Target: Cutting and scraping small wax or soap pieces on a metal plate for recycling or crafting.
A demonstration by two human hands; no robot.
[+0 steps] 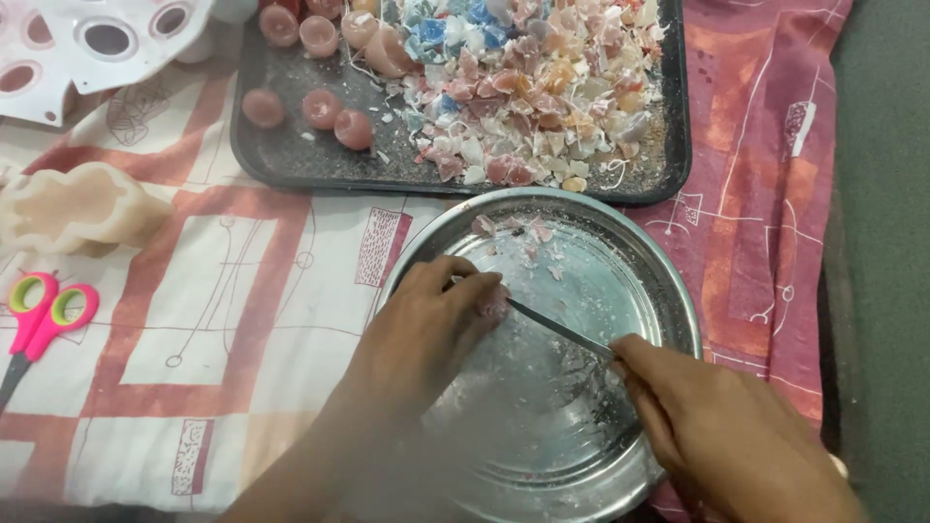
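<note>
My left hand grips a small pink wax piece over a round steel plate. My right hand holds a thin metal knife whose tip touches the pink piece. A few wax flakes lie at the plate's far side. Both hands are low over the plate, left hand at its left edge, right hand at its near right edge.
A dark tray behind the plate holds a heap of pink, white and blue wax chips and several small round pink candles. A white mould, a cream silicone mould and pink scissors lie left on patterned cloth.
</note>
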